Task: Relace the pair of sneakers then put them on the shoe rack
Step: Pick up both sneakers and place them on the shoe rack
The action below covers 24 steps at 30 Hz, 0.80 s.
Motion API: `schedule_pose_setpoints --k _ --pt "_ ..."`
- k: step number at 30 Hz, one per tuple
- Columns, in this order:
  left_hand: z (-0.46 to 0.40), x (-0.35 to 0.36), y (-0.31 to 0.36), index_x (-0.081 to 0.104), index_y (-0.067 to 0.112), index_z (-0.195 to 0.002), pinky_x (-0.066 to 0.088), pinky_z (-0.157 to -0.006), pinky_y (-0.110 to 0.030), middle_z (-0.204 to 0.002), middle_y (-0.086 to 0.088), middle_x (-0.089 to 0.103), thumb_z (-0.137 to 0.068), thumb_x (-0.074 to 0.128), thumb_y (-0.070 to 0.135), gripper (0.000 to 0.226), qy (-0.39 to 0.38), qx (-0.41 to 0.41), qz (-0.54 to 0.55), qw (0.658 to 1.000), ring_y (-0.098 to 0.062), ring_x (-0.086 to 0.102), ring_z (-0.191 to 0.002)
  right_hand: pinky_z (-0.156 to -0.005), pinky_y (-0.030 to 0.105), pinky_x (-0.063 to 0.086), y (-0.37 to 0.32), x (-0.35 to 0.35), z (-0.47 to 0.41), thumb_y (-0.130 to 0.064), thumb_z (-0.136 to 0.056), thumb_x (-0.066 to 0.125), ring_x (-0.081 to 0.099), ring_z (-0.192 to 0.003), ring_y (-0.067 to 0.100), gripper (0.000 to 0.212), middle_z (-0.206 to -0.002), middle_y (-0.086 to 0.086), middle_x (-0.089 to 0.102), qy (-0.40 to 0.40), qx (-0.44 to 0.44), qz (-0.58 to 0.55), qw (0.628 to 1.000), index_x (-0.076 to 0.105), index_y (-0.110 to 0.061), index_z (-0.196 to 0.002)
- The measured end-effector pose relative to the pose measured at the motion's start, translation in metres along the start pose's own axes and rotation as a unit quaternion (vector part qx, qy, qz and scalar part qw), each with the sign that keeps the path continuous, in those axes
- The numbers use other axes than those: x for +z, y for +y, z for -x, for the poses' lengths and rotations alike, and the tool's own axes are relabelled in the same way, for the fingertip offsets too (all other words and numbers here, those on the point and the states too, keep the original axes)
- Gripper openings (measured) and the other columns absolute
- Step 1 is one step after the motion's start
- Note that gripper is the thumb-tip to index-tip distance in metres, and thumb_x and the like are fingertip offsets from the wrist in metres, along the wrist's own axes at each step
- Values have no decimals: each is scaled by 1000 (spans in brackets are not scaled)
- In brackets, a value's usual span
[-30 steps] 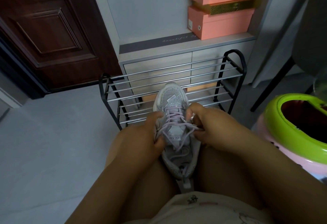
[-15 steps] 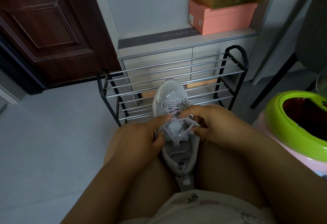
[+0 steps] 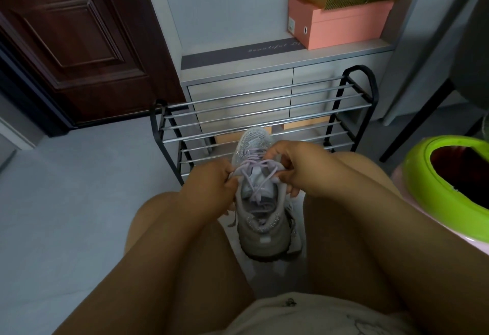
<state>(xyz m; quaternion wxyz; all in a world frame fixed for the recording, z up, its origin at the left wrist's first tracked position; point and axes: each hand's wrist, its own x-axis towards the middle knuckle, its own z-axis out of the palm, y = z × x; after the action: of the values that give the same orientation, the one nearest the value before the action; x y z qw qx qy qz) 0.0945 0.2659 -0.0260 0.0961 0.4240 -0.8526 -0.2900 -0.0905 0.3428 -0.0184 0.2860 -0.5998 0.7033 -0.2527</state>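
Steadying grey mesh sneaker (image 3: 260, 202) between the knees, toe toward twelve o'clock. Left hand (image 3: 211, 189) gripping its nine-o'clock side, right hand (image 3: 296, 167) pinching pale lilac lace (image 3: 255, 163) at the eyelets, likely threading. Black-framed wire shoe rack (image 3: 264, 112) waiting just beyond.

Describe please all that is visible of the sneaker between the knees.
The sneaker is pale grey with mesh toe, glittery trim at the collar and lilac laces, partly threaded. It sits upright between the knees, toe toward the shoe rack. The left hand holds its left side; the right hand pinches a lace.
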Motion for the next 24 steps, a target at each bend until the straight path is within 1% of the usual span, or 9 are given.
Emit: schedule_pose_setpoints --k 3,6,9,12,14,16,18,21,24 --pt "-4 3 -8 55 15 -77 55 -47 -28 -62 -6 66 -97 49 17 20 2 -19 66 998 -6 61 -44 -52 31 58 6 4 -11 -7 -86 65 66 -54 20 19 -77 13 70 -20 19 -33 999 61 -16 -102" --pt "-13 6 -15 54 15 -77 50 -42 -22 -64 -10 66 -96 49 14 20 4 -43 91 995 -5 58 -41 -50 26 57 9 6 -23 -3 -86 63 64 -51 17 17 -77 18 68 -42 35 -72 996 61 -11 -101" --pt "-24 11 -23 53 14 -75 46 -39 -20 -64 -10 64 -95 48 12 20 17 -78 110 991 -8 57 -41 -56 32 59 12 10 -39 -4 -86 65 63 -54 23 21 -79 25 67 -51 42 -94 993 59 -10 -106" --pt "-36 19 -35 53 10 -74 44 -38 -21 -64 -13 61 -92 46 6 19 35 -119 129 984 -16 55 -45 -57 34 59 17 20 -55 -4 -85 65 62 -53 23 27 -75 22 65 -55 57 -110 991 57 -9 -111" --pt "-43 26 -45 56 5 -76 48 -42 -26 -64 -15 62 -91 47 7 17 43 -130 121 983 -19 56 -47 -53 28 58 23 29 -64 -6 -85 66 61 -52 19 29 -73 16 64 -56 75 -118 989 57 -8 -112" --pt "-48 36 -55 56 7 -74 53 -51 -32 -64 -14 63 -91 48 9 18 56 -137 119 982 -22 59 -51 -53 24 57 31 40 -72 -11 -85 68 61 -54 16 30 -73 12 63 -56 100 -132 985 59 -9 -113" --pt "-54 47 -65 53 13 -71 56 -55 -35 -67 -13 64 -91 48 10 20 63 -153 130 978 -26 63 -57 -56 24 56 42 52 -79 -17 -85 69 61 -60 15 31 -79 9 64 -63 126 -144 979 60 -13 -115" --pt "-63 67 -86 55 10 -68 58 -62 -44 -69 -17 66 -90 47 14 23 50 -164 110 979 -32 66 -64 -60 25 55 61 69 -86 -26 -89 64 62 -66 15 25 -84 7 65 -76 166 -173 968 59 -14 -110" --pt "-74 91 -112 57 8 -73 57 -63 -49 -69 -17 64 -85 48 15 16 39 -190 110 975 -33 65 -65 -65 29 54 81 84 -90 -26 -95 53 61 -65 18 24 -82 10 64 -69 231 -231 943 57 -7 -108"
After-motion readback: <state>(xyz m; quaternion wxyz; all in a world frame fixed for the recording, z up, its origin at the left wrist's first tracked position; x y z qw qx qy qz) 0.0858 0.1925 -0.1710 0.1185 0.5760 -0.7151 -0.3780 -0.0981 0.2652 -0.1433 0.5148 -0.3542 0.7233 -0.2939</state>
